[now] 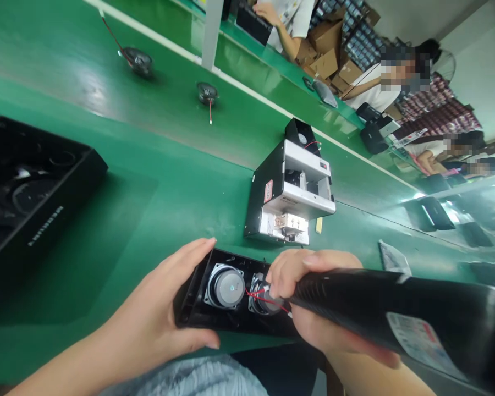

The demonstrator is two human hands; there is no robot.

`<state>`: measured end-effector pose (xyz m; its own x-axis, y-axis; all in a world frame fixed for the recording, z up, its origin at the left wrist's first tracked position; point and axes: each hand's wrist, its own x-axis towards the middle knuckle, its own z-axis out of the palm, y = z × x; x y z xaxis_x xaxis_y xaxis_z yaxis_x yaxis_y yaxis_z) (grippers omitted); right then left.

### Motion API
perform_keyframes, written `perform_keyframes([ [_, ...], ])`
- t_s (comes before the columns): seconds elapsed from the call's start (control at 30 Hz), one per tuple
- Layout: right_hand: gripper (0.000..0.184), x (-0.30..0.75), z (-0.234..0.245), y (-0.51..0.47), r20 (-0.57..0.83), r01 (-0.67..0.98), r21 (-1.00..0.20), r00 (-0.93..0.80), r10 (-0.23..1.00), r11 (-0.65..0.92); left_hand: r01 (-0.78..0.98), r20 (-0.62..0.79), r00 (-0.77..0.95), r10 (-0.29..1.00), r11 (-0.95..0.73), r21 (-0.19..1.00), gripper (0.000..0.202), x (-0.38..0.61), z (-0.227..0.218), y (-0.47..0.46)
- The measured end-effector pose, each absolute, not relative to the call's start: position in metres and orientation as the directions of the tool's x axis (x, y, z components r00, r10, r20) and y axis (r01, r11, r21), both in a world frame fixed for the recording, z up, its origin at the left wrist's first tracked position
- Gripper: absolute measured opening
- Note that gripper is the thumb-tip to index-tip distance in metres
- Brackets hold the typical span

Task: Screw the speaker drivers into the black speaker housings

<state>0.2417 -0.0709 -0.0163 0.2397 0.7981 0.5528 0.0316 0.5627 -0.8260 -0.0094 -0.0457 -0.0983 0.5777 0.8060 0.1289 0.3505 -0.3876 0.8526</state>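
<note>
My left hand (pixel 157 308) grips the left end of a black speaker housing (pixel 193 308) at the near edge of the green bench, thumb below and fingers above. Two round speaker drivers (pixel 226 287) sit inside it, with thin red wires (pixel 258 297) crossing the right one. My right hand (pixel 313 297) is wrapped around a black electric screwdriver (pixel 396 313), whose tip end is hidden behind my fingers over the right driver.
A black and white screw feeder box (pixel 286 190) stands just beyond the housing. A large black housing (pixel 28 192) lies at the left. Two loose drivers (pixel 208 93) rest on the green conveyor belt (pixel 107 71). Other people work at the far side with cardboard boxes (pixel 328 52).
</note>
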Motion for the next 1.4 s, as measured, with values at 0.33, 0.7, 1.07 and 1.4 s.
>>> perform_keyframes([
  [0.33,0.061,0.243,-0.026,-0.085,0.506,0.013,-0.853,0.265,0.821,0.521,0.383,0.154,0.565,0.81,-0.424,0.821,0.122,-0.015,-0.113,-0.043],
  [0.7,0.071,0.286,0.06,-0.03,0.662,0.095,-0.684,0.499,0.56,0.723,0.475,0.233,0.586,0.776,-0.562,0.677,0.115,-0.007,-0.111,-0.035],
  [1.07,0.063,0.287,0.037,0.002,0.572,0.035,-0.781,0.443,0.69,0.624,0.462,0.22,0.583,0.782,-0.542,0.702,0.12,-0.007,-0.117,-0.035],
  [1.4,0.071,0.278,0.048,-0.03,0.543,0.002,-0.773,0.519,0.66,0.634,0.479,0.15,0.574,0.805,-0.479,0.736,0.114,-0.004,-0.103,-0.038],
])
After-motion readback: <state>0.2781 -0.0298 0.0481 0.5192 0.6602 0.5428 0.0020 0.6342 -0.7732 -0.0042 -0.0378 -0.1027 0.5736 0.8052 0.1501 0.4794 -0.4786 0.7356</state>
